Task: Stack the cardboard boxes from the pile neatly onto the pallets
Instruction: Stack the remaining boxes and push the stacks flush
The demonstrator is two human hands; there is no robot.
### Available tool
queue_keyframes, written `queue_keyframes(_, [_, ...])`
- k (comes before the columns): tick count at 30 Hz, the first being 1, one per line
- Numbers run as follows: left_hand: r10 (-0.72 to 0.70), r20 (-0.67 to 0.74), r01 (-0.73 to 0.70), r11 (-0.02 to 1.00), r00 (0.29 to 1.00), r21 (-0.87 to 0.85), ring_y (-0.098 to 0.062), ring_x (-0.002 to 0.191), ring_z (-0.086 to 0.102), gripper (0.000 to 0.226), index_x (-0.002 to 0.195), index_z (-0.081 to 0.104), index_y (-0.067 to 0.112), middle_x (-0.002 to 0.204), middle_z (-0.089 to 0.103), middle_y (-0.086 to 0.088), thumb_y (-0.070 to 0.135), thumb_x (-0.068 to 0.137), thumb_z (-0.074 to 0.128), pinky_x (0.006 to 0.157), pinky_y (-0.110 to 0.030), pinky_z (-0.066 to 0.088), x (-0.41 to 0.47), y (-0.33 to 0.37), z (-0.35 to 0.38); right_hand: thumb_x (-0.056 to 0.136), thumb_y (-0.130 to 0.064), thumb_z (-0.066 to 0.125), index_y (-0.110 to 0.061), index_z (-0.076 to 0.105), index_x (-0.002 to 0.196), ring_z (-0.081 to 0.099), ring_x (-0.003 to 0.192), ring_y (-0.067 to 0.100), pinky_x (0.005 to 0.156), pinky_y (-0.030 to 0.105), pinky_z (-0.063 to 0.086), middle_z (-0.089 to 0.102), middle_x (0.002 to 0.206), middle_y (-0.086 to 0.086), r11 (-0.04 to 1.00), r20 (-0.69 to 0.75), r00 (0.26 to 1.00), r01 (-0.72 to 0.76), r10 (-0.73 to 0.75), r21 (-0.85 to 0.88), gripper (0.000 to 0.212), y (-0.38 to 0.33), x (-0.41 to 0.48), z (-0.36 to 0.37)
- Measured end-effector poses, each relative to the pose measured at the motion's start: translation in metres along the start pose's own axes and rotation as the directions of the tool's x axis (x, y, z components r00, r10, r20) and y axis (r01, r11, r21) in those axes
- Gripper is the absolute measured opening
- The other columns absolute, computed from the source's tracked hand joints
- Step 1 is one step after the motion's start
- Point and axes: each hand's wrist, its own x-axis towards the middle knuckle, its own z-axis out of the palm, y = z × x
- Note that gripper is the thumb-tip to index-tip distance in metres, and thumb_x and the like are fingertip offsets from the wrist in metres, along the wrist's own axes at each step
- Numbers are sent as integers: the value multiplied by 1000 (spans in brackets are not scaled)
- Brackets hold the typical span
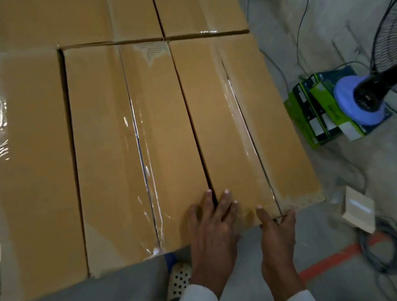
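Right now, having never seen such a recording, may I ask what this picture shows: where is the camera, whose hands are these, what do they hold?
No machine is here: a person works with bare hands. The single picture comes from a camera worn on the head, looking down. Below lie brown cardboard boxes sealed with clear tape, side by side. The left hand lies flat, fingers straight, across the gap between the rightmost brown cardboard box and its neighbouring box. The right hand grips that rightmost box's near edge, thumb on top. On the grey floor to the right stand green cartons and a black wire-caged fan.
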Motion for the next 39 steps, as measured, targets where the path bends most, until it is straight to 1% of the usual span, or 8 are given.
queue_keyframes(8, [4,13,-4,1000,1000,28,-32,138,52,89,131,71,29,150,56,5,44,48,100,97,-51,48,3,-8,0,90,-22,78,-28,11,166,46,142,19,106,29,35,42,161,1,999,16,1000,-7,7,-35,101,8,0,-4])
queue_keyframes(13, [35,13,-36,998,999,52,-32,133,56,88,131,70,29,149,58,4,46,49,99,95,-48,46,5,-14,-2,91,-27,78,-31,7,166,37,148,24,110,33,33,32,166,1,998,48,999,7,-4,-57,103,6,-2,-4])
queue_keyframes(19, [124,14,-124,984,992,129,-27,130,53,84,133,68,33,148,58,6,49,54,94,91,-41,32,10,-26,-14,88,-27,81,-32,5,165,45,144,24,115,38,37,41,161,5,994,52,999,4,1,-112,108,11,1,-3])
queue_keyframes(26, [123,-10,-121,986,992,113,-26,132,50,84,134,67,32,150,56,6,41,54,93,93,-41,32,8,-27,-9,86,-32,83,-31,2,165,35,150,22,123,47,31,27,168,2,982,45,999,-15,24,-186,113,15,3,-2])
queue_keyframes(29, [134,-11,-131,980,991,148,-26,133,46,87,136,65,30,152,54,5,39,54,93,95,-42,31,4,-29,-13,89,-31,79,-17,7,166,19,156,25,126,39,22,7,172,8,912,63,997,66,-44,-405,107,12,-8,1])
queue_keyframes(33, [168,-83,-152,974,982,169,-28,134,43,70,133,67,30,150,57,4,42,68,87,96,-44,32,4,-37,-15,92,-37,74,-17,8,166,13,156,35,121,38,24,-17,169,14,817,134,987,148,-87,-558,101,20,-37,14])
queue_keyframes(36, [167,-90,-150,974,982,170,-30,137,42,74,137,65,26,153,54,1,44,69,87,98,-45,31,2,-37,-10,91,-51,69,-18,11,166,3,156,39,123,48,21,-17,168,17,707,140,979,206,-151,-676,100,31,-45,14])
queue_keyframes(39, [126,-144,-114,990,981,88,-30,142,43,80,141,61,19,153,53,-4,45,69,86,107,-48,28,-17,-40,-9,92,-48,69,-16,24,163,5,154,38,121,50,20,-9,170,19,605,171,957,282,-235,-745,90,32,-58,9])
